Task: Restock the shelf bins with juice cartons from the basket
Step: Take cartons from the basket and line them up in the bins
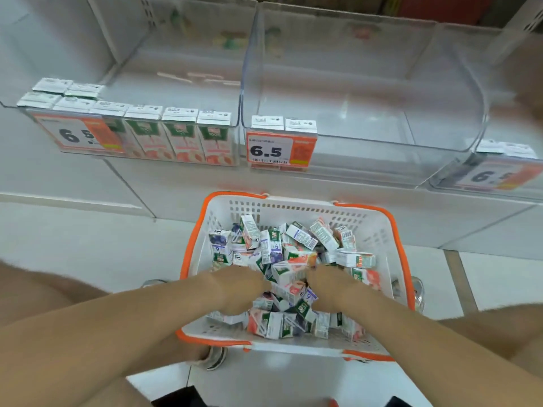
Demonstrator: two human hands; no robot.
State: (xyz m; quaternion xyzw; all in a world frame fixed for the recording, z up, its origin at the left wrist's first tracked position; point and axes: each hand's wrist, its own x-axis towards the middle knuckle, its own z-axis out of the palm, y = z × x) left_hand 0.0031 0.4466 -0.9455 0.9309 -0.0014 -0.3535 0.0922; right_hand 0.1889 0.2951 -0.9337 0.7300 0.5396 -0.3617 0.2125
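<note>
A white basket with an orange rim (390, 227) stands on the floor below the shelf, filled with several loose juice cartons (296, 233). Both of my hands are down in the pile. My left hand (238, 284) curls its fingers over cartons at the middle left. My right hand (332, 282) curls over cartons at the middle right, its fingertips at an orange-and-white carton (302, 258). The left clear shelf bin (176, 83) holds a front row of upright cartons (182, 133). The middle bin (367, 142) has two cartons (283, 124) at its front left corner.
A third clear bin (511, 183) at the right edge holds cartons behind a 6.5 price tag. Orange 6.5 price tags (279, 149) hang on the bin fronts. My shoes (216, 358) flank the basket on the white tiled floor.
</note>
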